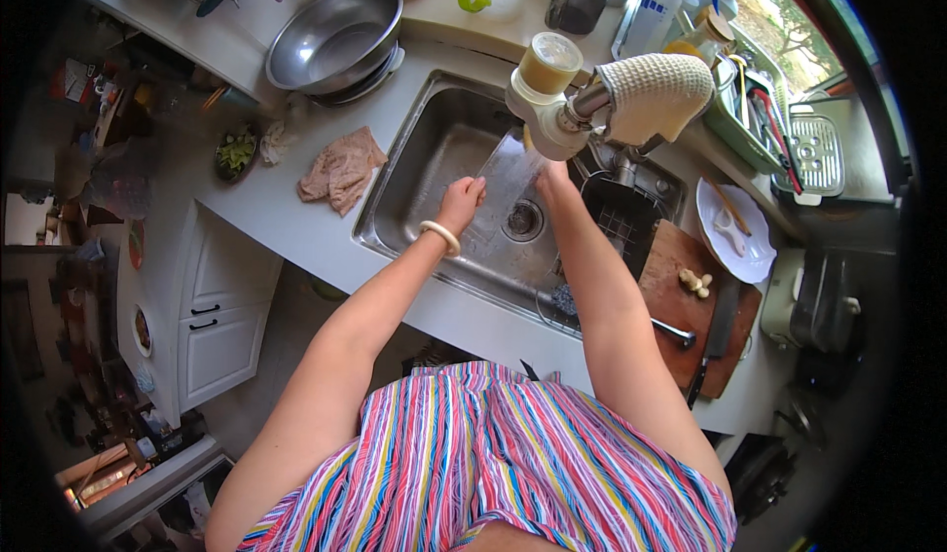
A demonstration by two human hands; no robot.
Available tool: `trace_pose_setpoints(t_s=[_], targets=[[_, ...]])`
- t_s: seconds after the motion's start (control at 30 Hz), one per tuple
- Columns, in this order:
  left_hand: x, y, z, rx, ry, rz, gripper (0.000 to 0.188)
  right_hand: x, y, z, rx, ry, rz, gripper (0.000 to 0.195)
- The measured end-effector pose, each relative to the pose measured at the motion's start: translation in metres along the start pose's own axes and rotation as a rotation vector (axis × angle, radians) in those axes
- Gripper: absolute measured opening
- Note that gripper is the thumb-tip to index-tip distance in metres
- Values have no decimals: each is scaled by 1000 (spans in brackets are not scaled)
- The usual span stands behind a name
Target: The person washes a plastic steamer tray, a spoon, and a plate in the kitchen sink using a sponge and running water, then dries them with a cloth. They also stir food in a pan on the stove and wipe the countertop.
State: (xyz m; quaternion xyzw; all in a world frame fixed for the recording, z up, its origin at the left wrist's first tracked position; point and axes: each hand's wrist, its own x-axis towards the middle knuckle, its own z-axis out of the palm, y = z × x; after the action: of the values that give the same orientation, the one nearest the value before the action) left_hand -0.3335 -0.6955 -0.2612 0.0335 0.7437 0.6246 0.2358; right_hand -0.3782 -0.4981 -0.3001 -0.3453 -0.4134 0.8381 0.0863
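Observation:
In the stainless steel sink (440, 134), water runs from the filter-fitted faucet (551, 119) onto a clear, flat thing (510, 156), which looks like a plastic tray or lid. My left hand (462, 200), with a pale bangle at its wrist, has curled fingers at the left edge of that clear thing. On its right side is my right hand (553, 176), its fingers partly hidden by the faucet head and the water. A bit of something yellowish shows near the faucet head. Below my hands lies the round drain (523, 220).
Left of the sink lie a pink cloth (344, 169) and a steel basin (336, 38). At right, a wooden cutting board (677, 330) bears ginger (695, 283) and a cleaver (721, 322), beside a white leaf-shaped plate (714, 215). A wire rack (614, 226) stands in the smaller basin.

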Motion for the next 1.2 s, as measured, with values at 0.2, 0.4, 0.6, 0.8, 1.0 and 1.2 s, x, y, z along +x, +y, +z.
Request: trace_pose_setpoints(t_s=[0.2, 0.4, 0.6, 0.8, 1.0, 1.2], targets=[[36, 31, 12, -434, 343, -159, 33, -123, 30, 15, -963, -107, -535, 38], [10, 57, 0, -338, 90, -94, 37, -78, -10, 23, -494, -126, -272, 34], [-12, 8, 14, -72, 28, 72, 35, 4, -31, 12, 76, -66, 187, 32], [8, 42, 19, -377, 230, -252, 32, -54, 30, -6, -1201, -251, -494, 29], [38, 11, -27, -395, 118, -394, 41, -159, -5, 9, -1051, -319, -561, 23], [13, 56, -26, 710, 129, 162, 83, -104, -66, -13, -1016, -739, -437, 32]])
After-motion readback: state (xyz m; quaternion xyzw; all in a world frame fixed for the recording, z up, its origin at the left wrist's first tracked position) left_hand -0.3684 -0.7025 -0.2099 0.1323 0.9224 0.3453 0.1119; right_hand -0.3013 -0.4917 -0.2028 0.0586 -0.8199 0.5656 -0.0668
